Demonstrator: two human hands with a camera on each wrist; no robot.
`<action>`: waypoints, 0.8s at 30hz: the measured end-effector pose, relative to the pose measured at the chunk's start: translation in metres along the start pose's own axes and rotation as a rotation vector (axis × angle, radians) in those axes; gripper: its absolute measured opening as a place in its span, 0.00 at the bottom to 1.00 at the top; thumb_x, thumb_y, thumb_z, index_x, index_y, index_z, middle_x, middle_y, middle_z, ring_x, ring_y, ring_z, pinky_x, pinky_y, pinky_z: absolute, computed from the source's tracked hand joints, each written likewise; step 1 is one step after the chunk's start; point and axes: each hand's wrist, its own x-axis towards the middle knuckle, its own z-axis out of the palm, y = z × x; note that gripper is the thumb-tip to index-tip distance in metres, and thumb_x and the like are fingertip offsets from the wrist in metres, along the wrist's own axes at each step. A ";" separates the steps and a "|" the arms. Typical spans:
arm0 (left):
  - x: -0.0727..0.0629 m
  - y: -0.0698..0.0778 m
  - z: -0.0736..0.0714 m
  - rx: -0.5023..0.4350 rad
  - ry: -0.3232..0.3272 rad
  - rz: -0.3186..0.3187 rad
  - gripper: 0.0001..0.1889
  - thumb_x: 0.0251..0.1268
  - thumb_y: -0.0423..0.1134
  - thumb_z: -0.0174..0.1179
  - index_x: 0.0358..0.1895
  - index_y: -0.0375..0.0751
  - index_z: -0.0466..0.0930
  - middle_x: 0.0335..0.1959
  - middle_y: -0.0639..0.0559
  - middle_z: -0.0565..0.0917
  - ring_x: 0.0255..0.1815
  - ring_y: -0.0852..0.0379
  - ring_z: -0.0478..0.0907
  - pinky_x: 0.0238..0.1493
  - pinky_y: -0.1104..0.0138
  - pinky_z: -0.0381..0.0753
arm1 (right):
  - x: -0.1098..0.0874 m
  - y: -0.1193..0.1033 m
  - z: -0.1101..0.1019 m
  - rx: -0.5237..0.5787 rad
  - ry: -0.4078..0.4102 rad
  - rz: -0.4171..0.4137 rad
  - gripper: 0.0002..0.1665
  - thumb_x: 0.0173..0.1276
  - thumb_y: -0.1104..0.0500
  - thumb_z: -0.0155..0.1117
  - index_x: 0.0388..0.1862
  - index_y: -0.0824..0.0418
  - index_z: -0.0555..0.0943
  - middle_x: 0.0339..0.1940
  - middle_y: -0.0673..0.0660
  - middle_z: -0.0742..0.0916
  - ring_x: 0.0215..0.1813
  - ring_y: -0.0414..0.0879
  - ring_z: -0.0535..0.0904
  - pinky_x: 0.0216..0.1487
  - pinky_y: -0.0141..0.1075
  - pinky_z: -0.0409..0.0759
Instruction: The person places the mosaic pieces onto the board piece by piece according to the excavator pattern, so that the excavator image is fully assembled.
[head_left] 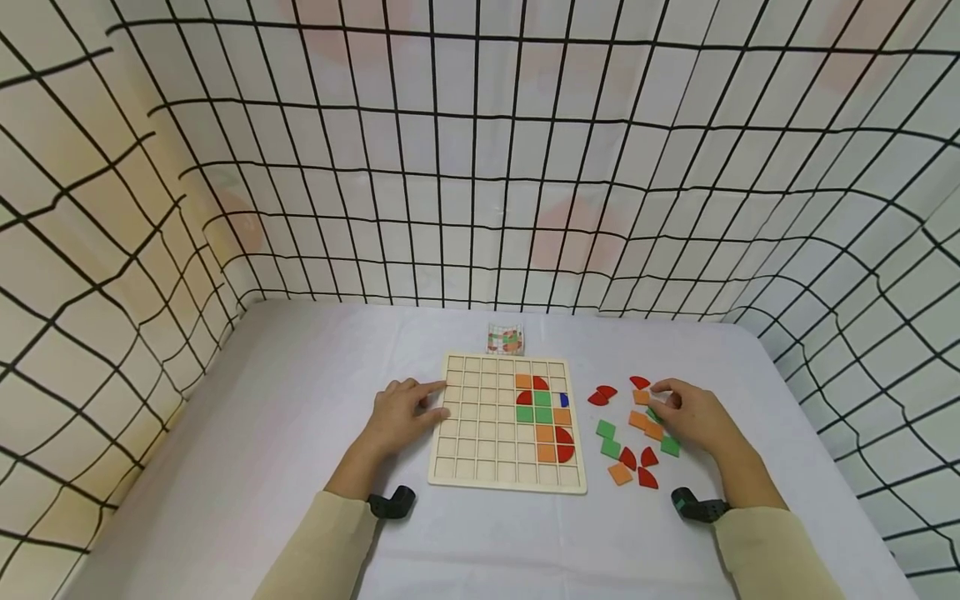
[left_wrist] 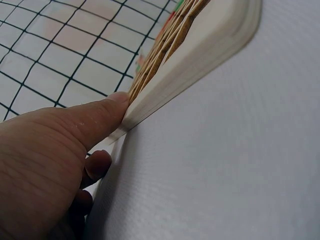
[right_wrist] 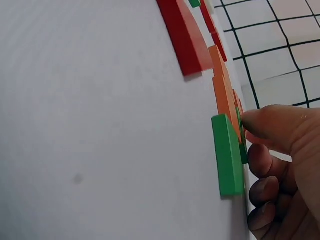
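A pale wooden grid board lies on the table, with orange, green and red tiles and one blue piece set in its right side. My left hand is at the board's left edge; its thumb touches the rim. To the right of the board my right hand reaches over loose tiles. Its thumb is right at a green square tile, partly hidden under the hand in the head view. Beside it lie orange tiles and another green tile.
Loose red quarter-circle tiles, green squares and an orange square lie between the board and my right hand. A small patterned card is behind the board. Black wire mesh surrounds the back and sides of the table.
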 end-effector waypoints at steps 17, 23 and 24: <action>0.000 0.000 0.000 0.006 -0.010 0.000 0.28 0.67 0.56 0.66 0.69 0.55 0.79 0.35 0.57 0.76 0.37 0.57 0.64 0.46 0.57 0.62 | 0.009 -0.010 0.008 0.018 -0.064 -0.002 0.25 0.70 0.45 0.66 0.58 0.59 0.78 0.29 0.54 0.76 0.30 0.47 0.71 0.30 0.37 0.68; -0.001 0.001 -0.001 0.003 -0.008 0.002 0.28 0.67 0.55 0.66 0.69 0.54 0.79 0.35 0.57 0.77 0.37 0.57 0.64 0.46 0.58 0.62 | 0.007 -0.018 0.008 -0.028 -0.048 -0.054 0.22 0.71 0.48 0.66 0.55 0.61 0.79 0.27 0.53 0.76 0.29 0.46 0.71 0.30 0.37 0.69; -0.001 0.001 -0.001 0.001 -0.007 0.002 0.28 0.67 0.55 0.66 0.69 0.54 0.79 0.35 0.57 0.77 0.37 0.57 0.64 0.46 0.58 0.62 | 0.006 -0.019 0.008 -0.032 -0.048 -0.059 0.22 0.71 0.48 0.67 0.54 0.61 0.79 0.26 0.53 0.76 0.28 0.46 0.71 0.30 0.37 0.69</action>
